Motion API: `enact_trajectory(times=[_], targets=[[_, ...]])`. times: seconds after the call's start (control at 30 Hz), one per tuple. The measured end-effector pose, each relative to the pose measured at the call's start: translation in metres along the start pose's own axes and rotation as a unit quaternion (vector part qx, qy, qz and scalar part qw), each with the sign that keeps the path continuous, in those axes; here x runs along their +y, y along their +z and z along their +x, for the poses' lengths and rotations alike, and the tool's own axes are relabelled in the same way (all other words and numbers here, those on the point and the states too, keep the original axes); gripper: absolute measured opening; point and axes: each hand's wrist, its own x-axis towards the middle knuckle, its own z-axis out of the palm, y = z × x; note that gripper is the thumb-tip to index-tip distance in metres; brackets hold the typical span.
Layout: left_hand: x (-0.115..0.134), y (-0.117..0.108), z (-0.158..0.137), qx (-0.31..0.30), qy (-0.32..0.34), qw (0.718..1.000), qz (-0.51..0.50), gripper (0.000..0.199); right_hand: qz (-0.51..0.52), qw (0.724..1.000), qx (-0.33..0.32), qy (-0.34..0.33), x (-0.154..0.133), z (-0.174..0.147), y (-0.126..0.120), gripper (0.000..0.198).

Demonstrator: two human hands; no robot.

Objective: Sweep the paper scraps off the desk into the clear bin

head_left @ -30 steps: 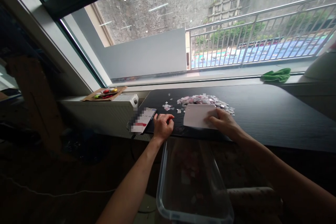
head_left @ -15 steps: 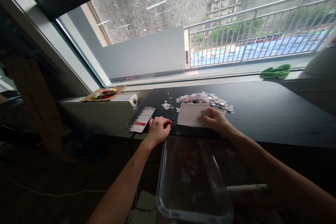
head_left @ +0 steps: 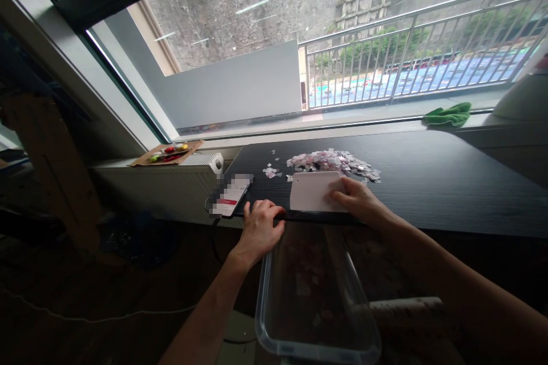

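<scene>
Shifted slightly left since a second ago, the white card (head_left: 314, 191) stands at the black desk's (head_left: 449, 182) near edge, before the paper scraps (head_left: 327, 159), long axis left-right, free end leftward. Right hand (head_left: 362, 199) pinches its right end firmly; left hand (head_left: 262, 227), lower now, is loosely curled, half-open, beside the phone (head_left: 230, 197), whose lettering is too blurred to read.
</scene>
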Motion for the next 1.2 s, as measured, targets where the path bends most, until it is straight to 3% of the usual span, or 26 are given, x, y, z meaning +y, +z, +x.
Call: enact_trajectory(times=[0.4,0.53,0.6,0.63,0.73,0.83,1.0,1.2], targets=[[0.002,-0.001,-0.007,-0.001,-0.001,1.0,-0.023,0.011,0.009,1.0,-0.017,-0.023,0.0,-0.011,0.004,0.014],[0.002,-0.008,-0.005,0.007,-0.004,0.999,-0.031,0.01,0.039,0.999,-0.013,-0.031,-0.001,-0.017,-0.018,0.016],[0.002,-0.01,0.003,0.026,0.001,0.999,-0.032,0.009,0.067,0.996,0.037,-0.037,0.003,-0.018,-0.045,0.02],[0.002,-0.01,0.01,0.041,0.007,0.999,-0.031,0.009,0.07,0.992,0.092,-0.043,0.006,-0.019,-0.061,0.022],[0.006,0.001,0.037,0.077,0.036,0.995,-0.046,0.012,-0.014,0.972,0.233,-0.042,0.021,-0.021,-0.11,0.022],[0.013,0.022,0.063,0.099,0.045,0.991,-0.079,0.015,-0.061,0.955,0.289,-0.032,0.039,-0.023,-0.137,0.022],[0.011,0.051,0.078,0.128,0.047,0.985,-0.102,0.017,0.018,0.938,0.344,-0.032,0.063,-0.014,-0.138,0.025],[-0.003,0.054,0.073,0.216,0.058,0.964,-0.144,0.021,0.039,0.921,0.384,-0.043,0.069,-0.004,-0.134,0.029]])
